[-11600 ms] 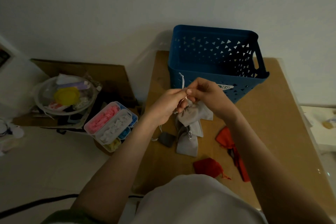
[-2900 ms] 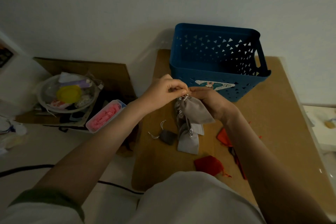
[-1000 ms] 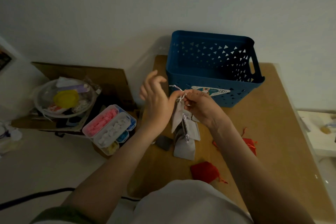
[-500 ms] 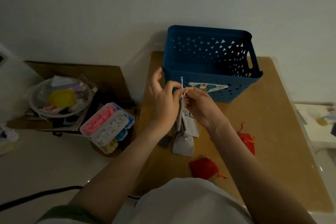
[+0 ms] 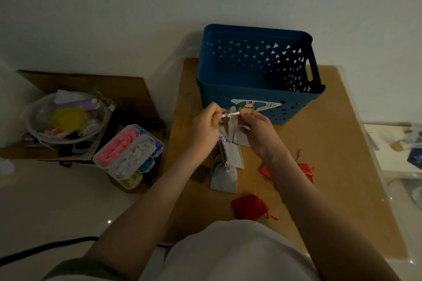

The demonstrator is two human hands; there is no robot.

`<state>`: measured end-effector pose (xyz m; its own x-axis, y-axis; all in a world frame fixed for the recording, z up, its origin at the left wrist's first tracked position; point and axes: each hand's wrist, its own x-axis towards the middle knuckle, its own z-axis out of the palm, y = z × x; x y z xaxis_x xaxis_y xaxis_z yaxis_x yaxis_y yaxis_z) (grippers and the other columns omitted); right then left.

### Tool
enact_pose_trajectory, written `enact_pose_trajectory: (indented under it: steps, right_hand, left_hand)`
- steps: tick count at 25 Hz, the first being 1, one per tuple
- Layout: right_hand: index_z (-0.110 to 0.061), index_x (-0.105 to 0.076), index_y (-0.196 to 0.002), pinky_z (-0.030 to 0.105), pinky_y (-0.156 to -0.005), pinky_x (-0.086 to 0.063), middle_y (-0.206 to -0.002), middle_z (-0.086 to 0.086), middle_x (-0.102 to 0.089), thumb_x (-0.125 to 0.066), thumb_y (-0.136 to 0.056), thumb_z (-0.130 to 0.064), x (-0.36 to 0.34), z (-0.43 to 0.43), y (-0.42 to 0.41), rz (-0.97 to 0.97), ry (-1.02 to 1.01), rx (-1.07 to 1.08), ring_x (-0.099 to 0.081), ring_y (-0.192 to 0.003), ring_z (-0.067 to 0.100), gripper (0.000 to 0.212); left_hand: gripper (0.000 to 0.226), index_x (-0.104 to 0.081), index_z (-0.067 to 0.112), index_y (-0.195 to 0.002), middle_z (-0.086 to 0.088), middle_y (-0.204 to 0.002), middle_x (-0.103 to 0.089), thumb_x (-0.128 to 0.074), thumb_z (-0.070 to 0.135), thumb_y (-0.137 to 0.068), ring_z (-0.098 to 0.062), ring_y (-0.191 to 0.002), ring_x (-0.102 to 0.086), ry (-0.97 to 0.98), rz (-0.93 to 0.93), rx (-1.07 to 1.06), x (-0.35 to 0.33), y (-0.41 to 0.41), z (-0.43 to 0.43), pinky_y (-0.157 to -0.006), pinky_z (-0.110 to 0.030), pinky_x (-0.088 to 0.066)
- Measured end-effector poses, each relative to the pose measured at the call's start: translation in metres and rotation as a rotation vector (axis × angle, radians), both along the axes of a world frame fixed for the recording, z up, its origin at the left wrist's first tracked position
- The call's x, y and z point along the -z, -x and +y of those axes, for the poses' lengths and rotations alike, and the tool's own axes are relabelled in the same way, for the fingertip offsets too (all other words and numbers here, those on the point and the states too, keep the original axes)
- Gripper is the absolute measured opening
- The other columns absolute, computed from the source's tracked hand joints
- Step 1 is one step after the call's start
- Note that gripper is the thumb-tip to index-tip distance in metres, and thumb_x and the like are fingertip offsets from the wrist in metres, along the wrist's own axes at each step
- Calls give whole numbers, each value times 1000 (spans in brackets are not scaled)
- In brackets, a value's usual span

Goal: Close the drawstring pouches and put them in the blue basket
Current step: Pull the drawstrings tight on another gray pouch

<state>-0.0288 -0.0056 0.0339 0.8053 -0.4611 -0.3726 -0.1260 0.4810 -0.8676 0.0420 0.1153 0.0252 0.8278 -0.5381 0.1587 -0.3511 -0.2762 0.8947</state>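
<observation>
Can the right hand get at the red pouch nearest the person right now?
Likely not yet: right hand and left hand both pinch the drawstring of the grey pouch. The red pouch lies uncovered on the table, so once freed, yes.

Legible text: the letters "EP", at the right end of the sticker [image 5: 255, 105] on the front wall of the basket [image 5: 217, 98]. The rest of the sticker shows a cartoon-like figure, and any further lettering on it is too blurred to read. Print elsewhere in view is too small or dim to make out.
</observation>
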Motion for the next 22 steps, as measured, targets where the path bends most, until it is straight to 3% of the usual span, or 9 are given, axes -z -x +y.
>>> enact_pose_trajectory:
  steps: [2, 5, 8, 10, 12, 16, 18, 22]
  right_hand:
    - [-12, -62, -99, 22, -76, -50, -93, 1, -66, -44, -100, -20, 12, -18, 10, 17, 104, -97, -64, -85, 10, 19]
    - [-14, -57, -122, 27, -86, -50, -114, 3, -65, -48, -97, -25, 31, -40, 25, 113, 121, -233, -62, -104, 17, 29]
    - [-9, -61, -114, 29, -85, -51, -107, 5, -66, -55, -94, -12, 49, -44, 36, 203, 88, -348, -63, -99, 18, 21]
    - [-9, -64, -96, 24, -76, -51, -90, 2, -67, -54, -93, -4, 59, -48, 39, 226, 38, -288, -63, -85, 14, 11]
    - [-9, -62, -90, 24, -72, -49, -84, 2, -64, -54, -93, -4, 71, -57, 42, 263, 51, -219, -61, -80, 14, 11]
    - [-10, -61, -90, 26, -69, -47, -83, 4, -62, -54, -93, -6, 101, -79, 49, 346, 60, -122, -58, -78, 15, 9]
    - [-10, -61, -90, 28, -69, -47, -86, 7, -62, -56, -93, -7, 116, -84, 46, 409, 69, -111, -57, -80, 18, 7]
    - [-15, -60, -84, 24, -60, -44, -80, 3, -60, -56, -93, -6, 133, -82, 30, 491, 70, -108, -54, -73, 16, 13]
  left_hand:
    - [22, -48, 19, -82, 0, -90, -56, -41, 9, -100, -18, -90, -61, 112, 296, 51, 1, 3, -7, -74, -29, -58]
    - [21, -49, 25, -84, 0, -87, -54, -44, 11, -99, -22, -89, -60, 141, 361, 56, 12, 2, -13, -77, -39, -57]
    - [15, -52, 22, -88, 2, -88, -56, -45, 15, -99, -18, -87, -58, 56, 384, 100, 24, 3, -21, -80, -40, -52]
    - [14, -54, 19, -98, 2, -91, -58, -43, 26, -100, -15, -87, -59, -97, 359, 88, 29, 3, -24, -76, -31, -50]
    - [30, -53, 18, -106, 3, -86, -57, -37, 43, -99, -12, -79, -58, -372, 389, -14, 35, 0, -24, -66, -25, -46]
    - [48, -60, 21, -82, 1, -73, -58, -40, 64, -89, -13, -69, -57, -886, 411, 79, 68, -3, -17, -56, -26, -41]
    - [39, -55, 24, -70, 3, -67, -52, -46, 57, -88, -16, -69, -56, -967, 341, 148, 78, 0, -20, -55, -26, -36]
    - [19, -51, 19, -77, 4, -69, -47, -47, 27, -93, -21, -77, -56, -943, 245, 157, 73, 5, -29, -61, -27, -37]
